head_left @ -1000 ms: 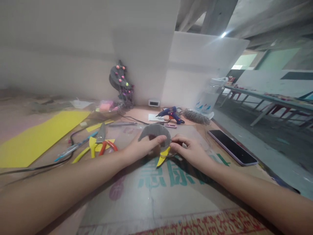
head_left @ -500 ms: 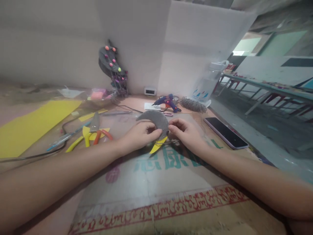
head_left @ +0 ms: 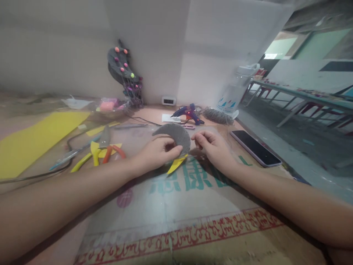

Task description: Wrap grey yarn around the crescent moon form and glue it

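A crescent moon (head_left: 180,135) wrapped in grey yarn, with a bare yellow card tip (head_left: 176,165) at its lower end, lies in the middle. My left hand (head_left: 164,149) is closed on its inner curve, thumb on top. To the right of the crescent, a small gap away, my right hand (head_left: 206,141) is closed in a pinch. Whatever is between those fingertips is too fine to make out. Behind the crescent rest a blue glue gun (head_left: 187,113) with a red light and a bundle of grey yarn (head_left: 218,116).
Pliers (head_left: 104,145) with orange and yellow handles lie left, by a yellow sheet (head_left: 35,140) and a black cable. A phone (head_left: 255,148) lies right, a clear bottle (head_left: 234,90) behind it. A decorated grey crescent (head_left: 121,66) stands against the back wall, near a small clock (head_left: 168,100).
My right hand has moved slightly right, away from the crescent's edge, still pinched. My left hand keeps its hold. The whole view has shifted a little.
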Demonstrator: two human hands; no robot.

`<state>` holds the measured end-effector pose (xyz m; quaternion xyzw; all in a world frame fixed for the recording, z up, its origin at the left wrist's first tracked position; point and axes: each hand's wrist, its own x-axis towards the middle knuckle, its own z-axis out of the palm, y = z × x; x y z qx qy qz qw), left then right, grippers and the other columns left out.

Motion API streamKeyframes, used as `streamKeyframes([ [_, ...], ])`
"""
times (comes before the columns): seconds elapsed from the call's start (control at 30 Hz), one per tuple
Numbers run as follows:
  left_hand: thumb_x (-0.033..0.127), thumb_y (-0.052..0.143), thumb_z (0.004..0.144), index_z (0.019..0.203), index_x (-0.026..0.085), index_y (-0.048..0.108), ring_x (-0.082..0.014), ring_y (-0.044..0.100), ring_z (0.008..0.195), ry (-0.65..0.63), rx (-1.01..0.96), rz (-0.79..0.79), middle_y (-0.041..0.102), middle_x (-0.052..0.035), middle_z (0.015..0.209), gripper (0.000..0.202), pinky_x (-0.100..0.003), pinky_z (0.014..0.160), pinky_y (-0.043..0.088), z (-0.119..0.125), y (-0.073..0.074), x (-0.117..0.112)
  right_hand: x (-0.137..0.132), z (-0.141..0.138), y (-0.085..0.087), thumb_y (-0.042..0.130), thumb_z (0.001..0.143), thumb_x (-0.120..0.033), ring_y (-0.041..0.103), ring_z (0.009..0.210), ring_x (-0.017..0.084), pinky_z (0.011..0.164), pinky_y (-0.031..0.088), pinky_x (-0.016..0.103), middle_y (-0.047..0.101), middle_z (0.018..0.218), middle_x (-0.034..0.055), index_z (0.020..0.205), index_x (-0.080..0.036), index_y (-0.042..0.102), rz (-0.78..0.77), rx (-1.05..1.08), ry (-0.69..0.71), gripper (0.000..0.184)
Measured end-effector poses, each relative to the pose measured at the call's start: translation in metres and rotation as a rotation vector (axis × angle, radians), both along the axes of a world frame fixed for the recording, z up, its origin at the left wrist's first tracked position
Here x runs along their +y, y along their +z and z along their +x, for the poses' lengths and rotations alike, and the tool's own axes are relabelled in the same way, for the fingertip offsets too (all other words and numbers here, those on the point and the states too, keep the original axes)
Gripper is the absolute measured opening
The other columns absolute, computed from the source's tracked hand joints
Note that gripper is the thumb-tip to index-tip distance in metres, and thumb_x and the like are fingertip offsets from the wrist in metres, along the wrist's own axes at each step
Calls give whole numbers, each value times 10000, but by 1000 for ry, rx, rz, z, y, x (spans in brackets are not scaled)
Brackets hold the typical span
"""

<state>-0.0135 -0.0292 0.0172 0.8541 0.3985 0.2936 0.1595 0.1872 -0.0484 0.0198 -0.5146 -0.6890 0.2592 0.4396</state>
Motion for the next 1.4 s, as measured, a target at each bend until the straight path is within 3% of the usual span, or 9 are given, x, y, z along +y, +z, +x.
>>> streamKeyframes([
  [0.27, 502, 468, 866, 582, 166, 532, -142, 492, 614, 72, -98, -121, 518, 3, 611, 444, -267, 583, 330, -1, 3, 1, 12, 9, -1, 573, 847, -350, 471, 583, 107, 567, 380, 234, 520, 612, -29, 699, -182, 557, 66, 8, -149, 225],
  [0.47, 481, 439, 886, 603, 171, 534, -141, 480, 588, 100, -151, -163, 523, 5, 588, 431, -266, 555, 321, 0, 2, 4, 10, 8, -5, 447, 917, -336, 542, 664, 133, 637, 452, 269, 611, 705, 8, 908, -180, 668, 62, -44, -17, 271],
  [0.6, 447, 428, 897, 535, 193, 446, -133, 457, 533, 77, -191, -215, 484, 13, 512, 442, -263, 525, 310, 1, 3, 2, 9, 6, -7, 500, 866, -252, 610, 771, 147, 731, 502, 302, 679, 833, 24, 1070, -194, 633, 70, 21, 30, 251],
  [0.67, 437, 421, 901, 531, 195, 450, -133, 453, 521, 58, -200, -227, 485, 13, 499, 443, -263, 520, 309, 1, 3, 2, 8, 6, -8, 519, 866, -274, 623, 726, 146, 692, 504, 291, 667, 762, 7, 1087, -193, 613, 37, 51, 54, 253],
  [0.83, 404, 411, 910, 541, 194, 477, -138, 457, 542, 35, -189, -198, 491, 13, 507, 429, -272, 548, 313, 0, 4, 4, 3, 6, -6, 421, 938, -433, 436, 453, 103, 458, 350, 238, 450, 492, -53, 801, -186, 616, 11, -80, -10, 343],
  [0.93, 374, 406, 919, 532, 194, 432, -135, 446, 561, 9, -162, -130, 468, 18, 517, 428, -279, 577, 307, 1, 4, 2, 2, 6, -4, 407, 937, -468, 489, 512, 111, 498, 383, 239, 516, 551, -24, 716, -181, 598, 15, -84, 9, 409],
  [1.07, 365, 383, 935, 558, 195, 399, -135, 439, 587, -48, -137, -115, 452, 21, 557, 414, -278, 579, 304, 1, 3, 2, 1, 3, -5, 519, 885, -419, 615, 700, 155, 658, 469, 266, 663, 739, 7, 856, -187, 650, 5, -67, 111, 268],
  [1.27, 346, 365, 944, 610, 188, 450, -145, 487, 671, -114, -138, -65, 503, 6, 640, 379, -273, 652, 363, 0, -1, 6, -3, -1, -2, 547, 871, -391, 592, 625, 146, 626, 448, 265, 638, 623, -16, 712, -201, 620, -4, -133, 99, 258],
  [1.4, 429, 370, 934, 640, 184, 511, -139, 500, 598, -64, -243, -189, 515, 10, 591, 408, -266, 585, 373, 0, -1, 5, -5, -1, 0, 543, 871, -378, 596, 642, 147, 645, 450, 267, 646, 646, -10, 695, -199, 609, 8, -127, 105, 259],
])
